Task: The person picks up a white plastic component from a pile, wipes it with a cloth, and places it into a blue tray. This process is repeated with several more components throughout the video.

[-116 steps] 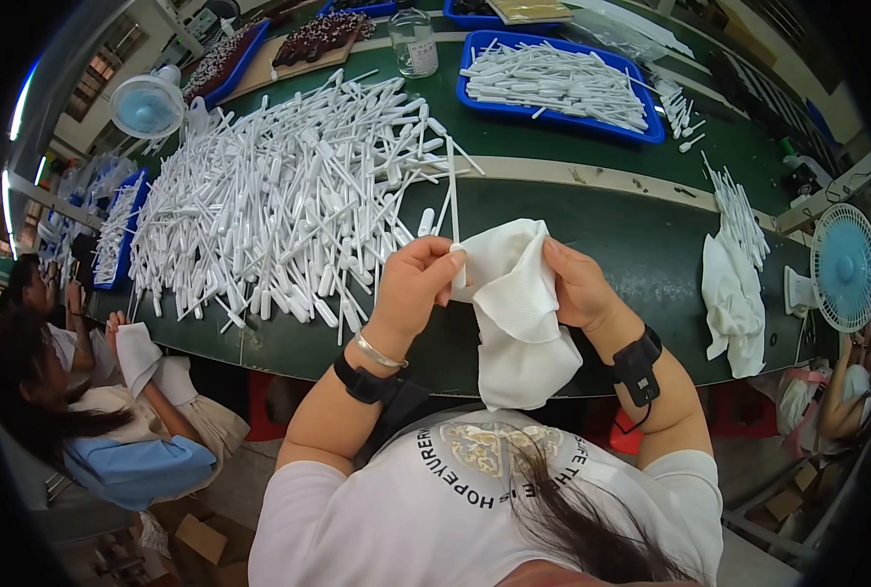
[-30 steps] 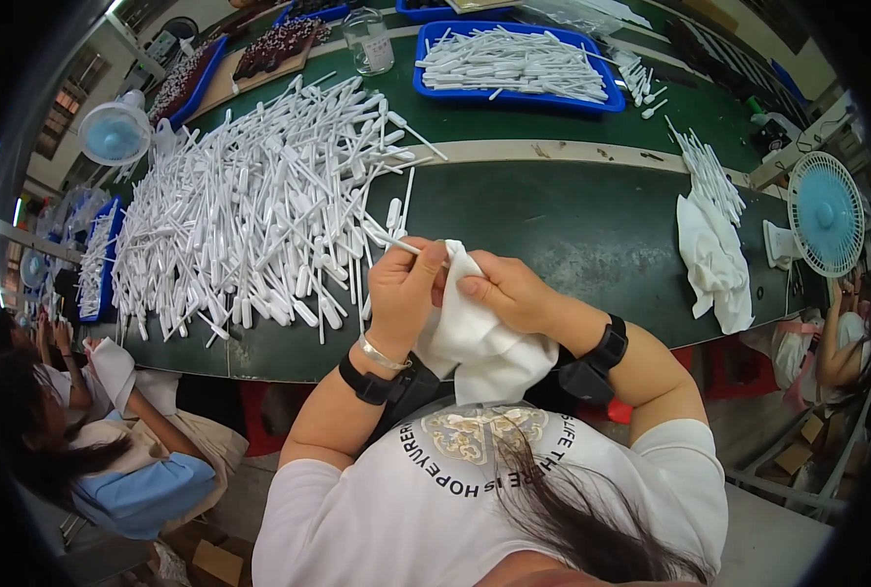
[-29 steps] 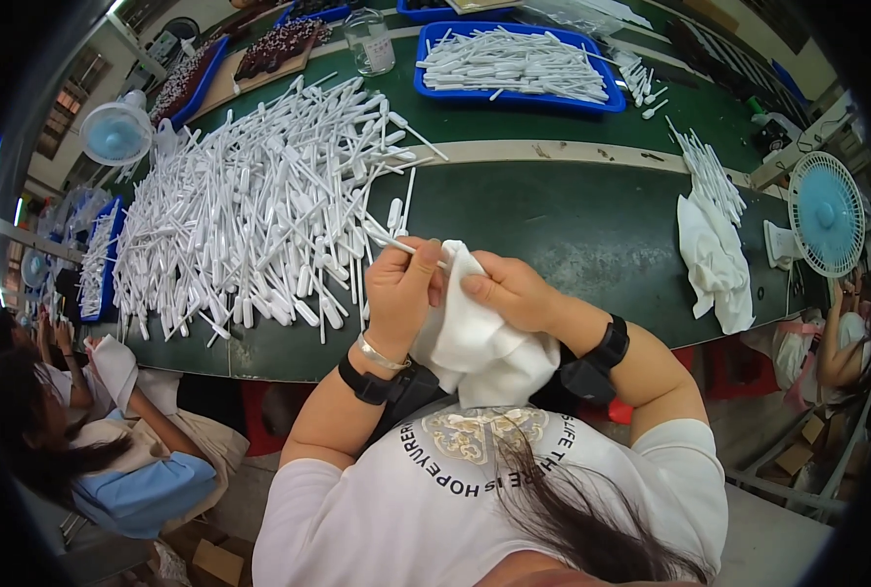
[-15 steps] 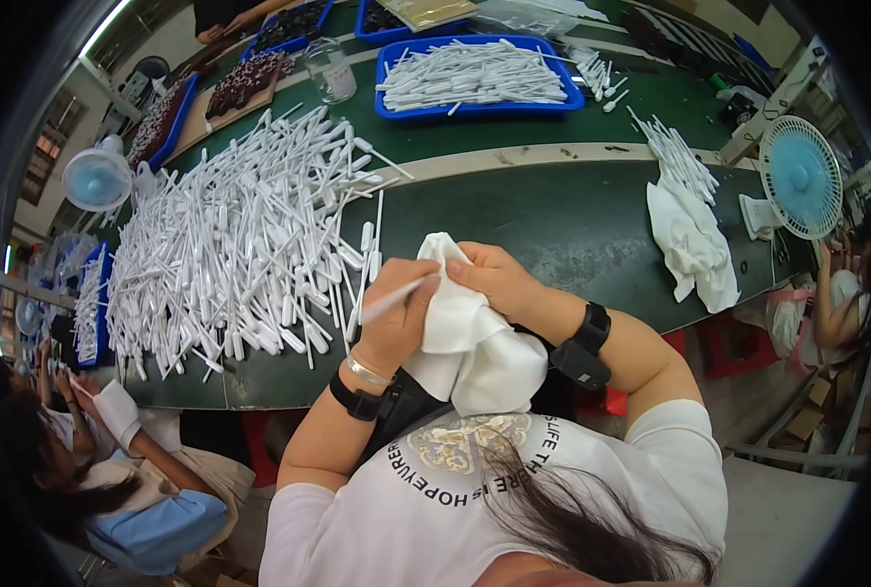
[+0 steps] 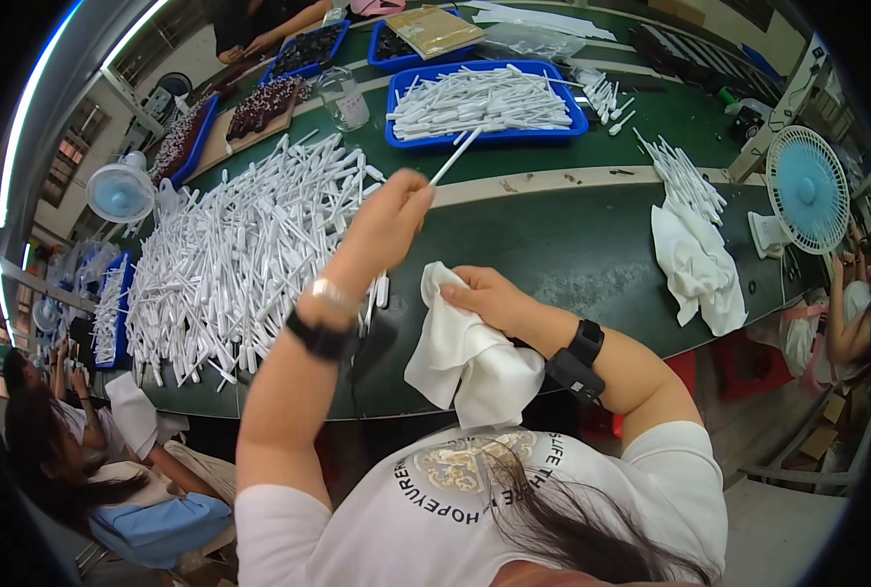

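My left hand (image 5: 387,220) is stretched forward over the table, its fingers closed on one end of a thin white stick (image 5: 458,157). The stick's far tip reaches the front edge of a blue tray (image 5: 484,138) heaped with similar white sticks. In front of my chest, my right hand (image 5: 494,296) pinches a bunched white cloth (image 5: 470,352), which hangs down over the table's near edge. A big heap of white sticks (image 5: 245,264), many with a thicker end, spreads over the table to the left, beside my left forearm.
On the right lie a second white cloth (image 5: 700,264) and a loose bunch of sticks (image 5: 685,181), near a fan (image 5: 805,191). A clear jar (image 5: 344,103) stands left of the tray. Another small fan (image 5: 120,194) is beyond the heap. Co-workers sit at both sides.
My left hand has left the cloth and moved forward and up with the stick, toward the blue tray. My right hand still holds the cloth at nearly the same spot.
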The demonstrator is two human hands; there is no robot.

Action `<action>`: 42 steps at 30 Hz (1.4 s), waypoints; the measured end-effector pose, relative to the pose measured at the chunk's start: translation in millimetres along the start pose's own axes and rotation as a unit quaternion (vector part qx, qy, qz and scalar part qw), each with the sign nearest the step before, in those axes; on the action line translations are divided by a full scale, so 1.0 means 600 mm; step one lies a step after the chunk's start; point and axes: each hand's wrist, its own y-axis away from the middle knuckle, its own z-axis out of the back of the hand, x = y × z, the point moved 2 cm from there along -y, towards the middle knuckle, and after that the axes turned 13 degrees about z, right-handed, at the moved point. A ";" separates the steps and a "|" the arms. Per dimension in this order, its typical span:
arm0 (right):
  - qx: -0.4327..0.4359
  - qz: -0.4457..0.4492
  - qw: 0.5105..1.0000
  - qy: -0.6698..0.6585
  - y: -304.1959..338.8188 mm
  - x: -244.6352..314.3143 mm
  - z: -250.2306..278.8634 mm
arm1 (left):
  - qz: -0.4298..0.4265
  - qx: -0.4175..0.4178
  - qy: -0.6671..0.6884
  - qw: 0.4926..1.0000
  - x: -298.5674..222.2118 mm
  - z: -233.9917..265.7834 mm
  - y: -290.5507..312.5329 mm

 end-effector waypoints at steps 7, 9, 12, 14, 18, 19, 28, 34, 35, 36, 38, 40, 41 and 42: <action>0.072 -0.008 0.997 0.001 0.001 -0.007 -0.003 | -0.124 -0.103 -0.337 0.928 -0.015 -0.006 -0.293; 0.077 -0.009 0.996 0.032 0.009 -0.005 0.005 | -0.081 -0.143 -0.301 0.939 -0.032 -0.031 -0.320; 0.093 -0.003 0.995 0.039 0.002 -0.007 0.007 | -0.114 -0.216 -0.294 0.924 -0.024 -0.015 -0.334; 0.101 0.001 0.994 0.028 0.001 -0.008 0.004 | -0.114 -0.243 -0.294 0.917 -0.010 -0.003 -0.332; 0.072 -0.028 0.997 0.004 0.006 0.001 0.027 | -0.013 0.054 -0.196 0.979 -0.038 0.012 -0.247; 0.082 -0.032 0.996 -0.004 0.006 0.005 0.023 | -0.002 0.110 -0.284 0.953 -0.033 0.024 -0.202; 0.096 -0.049 0.994 0.007 -0.002 0.008 -0.002 | -0.070 0.020 -0.385 0.920 0.106 0.070 0.008; 0.093 -0.050 0.994 0.019 0.001 0.003 0.003 | 0.052 0.058 -0.238 0.968 0.070 0.060 -0.066; 0.089 -0.046 0.995 0.023 0.000 0.003 0.005 | 0.072 0.064 -0.210 0.973 0.073 0.056 -0.092; 0.096 -0.045 0.994 0.022 0.000 0.004 0.002 | 0.093 0.068 -0.182 0.976 0.076 0.056 -0.115; 0.105 -0.043 0.993 0.020 0.000 0.003 0.003 | 0.020 0.005 -0.250 0.968 0.078 0.051 -0.165; 0.105 -0.035 0.993 0.031 0.001 0.002 0.007 | -0.115 -0.125 -0.369 0.914 0.077 0.045 -0.218; 0.110 -0.032 0.993 0.039 0.000 0.000 0.007 | -0.121 -0.126 -0.370 0.912 0.079 0.046 -0.246; 0.115 -0.030 0.992 0.045 -0.001 -0.002 0.006 | -0.070 -0.161 -0.374 0.911 0.089 0.054 -0.281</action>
